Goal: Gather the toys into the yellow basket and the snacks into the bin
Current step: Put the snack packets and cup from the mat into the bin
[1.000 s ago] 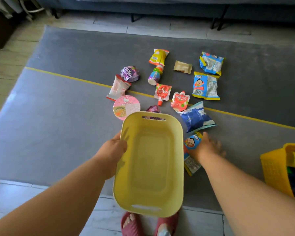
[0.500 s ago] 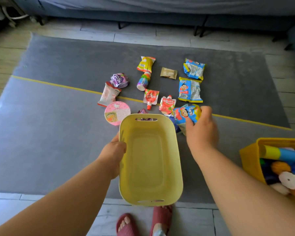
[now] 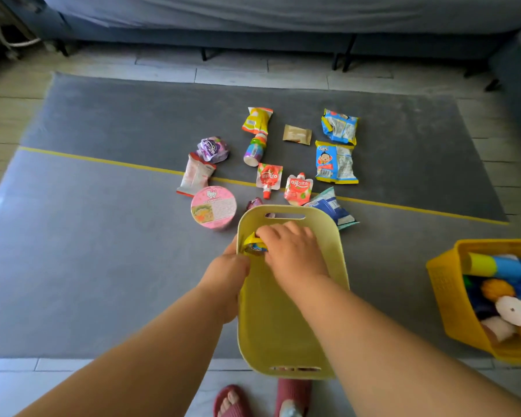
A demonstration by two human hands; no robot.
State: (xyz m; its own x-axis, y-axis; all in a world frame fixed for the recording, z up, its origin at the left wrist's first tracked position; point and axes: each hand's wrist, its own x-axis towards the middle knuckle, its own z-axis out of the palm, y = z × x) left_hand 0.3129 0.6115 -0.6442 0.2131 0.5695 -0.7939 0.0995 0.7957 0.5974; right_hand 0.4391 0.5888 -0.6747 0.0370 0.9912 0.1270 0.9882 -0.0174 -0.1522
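right hand (image 3: 289, 251) holds snack packet (image 3: 254, 244) inside bin (image 3: 283, 332).

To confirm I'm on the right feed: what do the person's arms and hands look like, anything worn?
The left hand and right hand are bare: no gloves, rings, watch or bracelet in view. Both forearms are uncovered up to the frame's edge, no sleeves showing. The only wear visible is a pair of dark red slippers.

The pale yellow bin (image 3: 271, 326) had one small snack pack (image 3: 254, 247) inside, by its left wall. More snacks (image 3: 334, 162) lay on the rug (image 3: 103, 236) past it. Soft toys (image 3: 512, 310) filled the yellow basket (image 3: 445, 299) on the right.
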